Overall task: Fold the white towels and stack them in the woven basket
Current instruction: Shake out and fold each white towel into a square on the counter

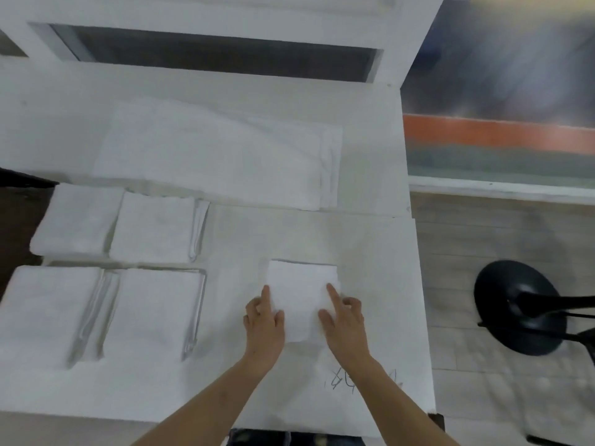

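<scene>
Four folded towels point(151, 226), one small towel point(301, 294), one spread towel point(209, 156), two hands point(264, 320)

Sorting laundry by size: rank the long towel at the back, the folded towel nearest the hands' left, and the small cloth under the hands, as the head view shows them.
1. Long towel, largest.
2. Folded towel, mid-sized, though nearer the camera.
3. Small cloth, plainly smallest; both hands hold its near part.

Bare forearms and hands point(306, 320), sleeveless to the frame edge, without jewellery.
</scene>
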Motion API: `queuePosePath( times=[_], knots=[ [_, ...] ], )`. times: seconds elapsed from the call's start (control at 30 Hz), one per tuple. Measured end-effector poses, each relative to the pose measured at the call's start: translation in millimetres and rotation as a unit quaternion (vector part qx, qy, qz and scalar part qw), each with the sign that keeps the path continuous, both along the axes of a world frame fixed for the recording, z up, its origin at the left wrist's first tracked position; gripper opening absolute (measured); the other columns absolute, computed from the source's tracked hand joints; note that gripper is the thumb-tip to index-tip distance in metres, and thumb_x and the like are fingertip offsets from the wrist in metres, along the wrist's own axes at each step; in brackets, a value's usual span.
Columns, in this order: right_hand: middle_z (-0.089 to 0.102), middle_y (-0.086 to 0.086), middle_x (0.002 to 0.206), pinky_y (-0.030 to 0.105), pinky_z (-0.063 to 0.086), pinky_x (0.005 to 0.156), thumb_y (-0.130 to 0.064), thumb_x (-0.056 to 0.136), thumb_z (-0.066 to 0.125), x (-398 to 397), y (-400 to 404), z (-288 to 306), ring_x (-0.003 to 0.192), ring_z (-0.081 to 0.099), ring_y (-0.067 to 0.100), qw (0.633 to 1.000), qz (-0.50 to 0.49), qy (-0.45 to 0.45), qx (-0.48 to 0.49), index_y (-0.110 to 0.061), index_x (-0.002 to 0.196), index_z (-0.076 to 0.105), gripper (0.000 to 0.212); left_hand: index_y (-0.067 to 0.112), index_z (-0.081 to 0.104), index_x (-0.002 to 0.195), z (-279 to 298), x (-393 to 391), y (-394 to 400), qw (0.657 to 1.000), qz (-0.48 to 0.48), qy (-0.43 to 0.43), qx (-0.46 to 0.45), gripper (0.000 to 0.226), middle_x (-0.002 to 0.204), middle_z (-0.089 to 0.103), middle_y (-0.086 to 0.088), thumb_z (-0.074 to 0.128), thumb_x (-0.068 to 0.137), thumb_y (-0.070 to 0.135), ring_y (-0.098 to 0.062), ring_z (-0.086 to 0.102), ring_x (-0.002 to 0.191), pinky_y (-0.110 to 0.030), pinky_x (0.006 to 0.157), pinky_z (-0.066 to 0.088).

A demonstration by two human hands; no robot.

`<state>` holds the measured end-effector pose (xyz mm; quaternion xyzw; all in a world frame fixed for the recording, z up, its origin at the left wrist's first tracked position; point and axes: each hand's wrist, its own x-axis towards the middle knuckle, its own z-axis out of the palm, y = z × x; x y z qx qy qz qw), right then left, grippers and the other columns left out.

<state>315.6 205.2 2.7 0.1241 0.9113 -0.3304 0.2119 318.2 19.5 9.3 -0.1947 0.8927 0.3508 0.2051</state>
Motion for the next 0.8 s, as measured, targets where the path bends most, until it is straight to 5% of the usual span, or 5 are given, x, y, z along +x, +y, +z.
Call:
queuePosePath(
  times=[0.17, 0.3, 0.43, 0.57, 0.8],
  knots=[
    [0.038, 0.002, 0.123, 0.022, 0.041, 0.087, -0.027, 0.104, 0.054, -2, -12, 11, 0.096, 0.05, 0.003, 0.988, -0.092, -0.032, -0.117, -0.044, 0.152, 0.039, 0.053, 0.043, 0.03, 0.151, 4, -11, -14, 0.991, 0.079, -0.048, 0.094, 0.065, 0.141, 0.052, -0.013, 0.059, 0.097, 0.022, -0.036, 0.056, 0.119, -0.046, 0.11, 0.041],
    [0.046, 0.004, 0.115, 0.01, 0.036, 0.077, -0.026, 0.104, 0.055, -5, -26, 23, 0.097, 0.053, 0.008, 0.986, -0.099, 0.015, -0.131, -0.049, 0.14, 0.045, 0.043, 0.037, 0.034, 0.153, 27, -21, -29, 0.99, 0.067, -0.032, 0.121, 0.065, 0.15, 0.051, 0.004, 0.06, 0.095, 0.023, -0.031, 0.054, 0.127, -0.046, 0.114, 0.037],
    [0.047, 0.002, 0.112, 0.019, 0.041, 0.079, -0.027, 0.104, 0.057, -18, -67, 40, 0.092, 0.055, 0.008, 0.984, -0.099, 0.044, -0.141, -0.049, 0.136, 0.049, 0.04, 0.038, 0.036, 0.153, 49, -33, -66, 0.99, 0.079, 0.023, 0.116, 0.067, 0.152, 0.05, 0.009, 0.054, 0.089, 0.029, -0.024, 0.054, 0.128, -0.041, 0.115, 0.038],
    [0.047, -0.003, 0.112, 0.029, 0.048, 0.084, -0.028, 0.102, 0.058, -40, -124, 55, 0.092, 0.057, 0.011, 0.98, -0.092, 0.06, -0.168, -0.05, 0.135, 0.052, 0.04, 0.027, 0.037, 0.154, 78, -48, -122, 0.981, 0.101, 0.095, 0.135, 0.063, 0.154, 0.043, 0.01, 0.056, 0.097, 0.011, -0.011, 0.042, 0.14, -0.019, 0.112, 0.028],
    [0.048, -0.012, 0.112, 0.017, 0.044, 0.077, -0.029, 0.102, 0.06, -74, -274, 75, 0.089, 0.057, 0.01, 0.975, -0.038, 0.063, -0.209, -0.052, 0.13, 0.056, 0.036, 0.03, 0.04, 0.152, 92, -63, -277, 0.961, 0.17, 0.159, 0.15, 0.062, 0.151, 0.047, 0.009, 0.059, 0.097, 0.009, -0.013, 0.047, 0.137, -0.04, 0.117, 0.04]
  ],
)
